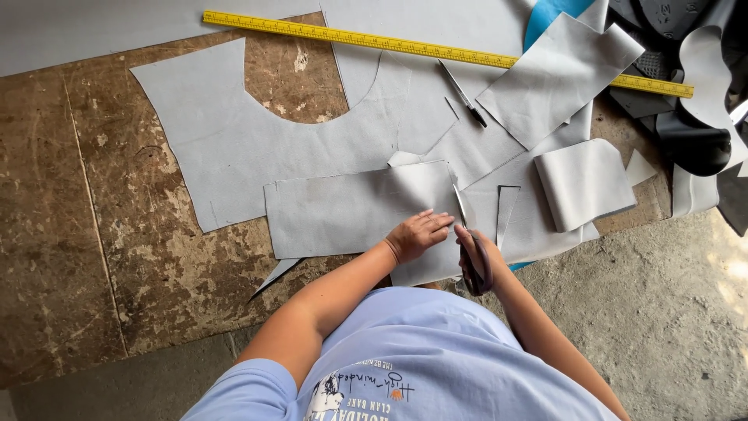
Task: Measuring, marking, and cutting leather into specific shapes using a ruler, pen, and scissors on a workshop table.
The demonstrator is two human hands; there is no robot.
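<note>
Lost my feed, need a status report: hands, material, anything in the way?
Left hand flat on grey sheet. Right hand grips scissors, blades in the sheet. Loose grey offcuts crowd the right side.

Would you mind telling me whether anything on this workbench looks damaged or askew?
The brown wooden tabletop is badly worn, its surface flaking in pale patches. The long yellow ruler lies slanted across the grey sheets, and a rolled grey offcut curls up at one edge. The scissors in the right hand look normal.
</note>
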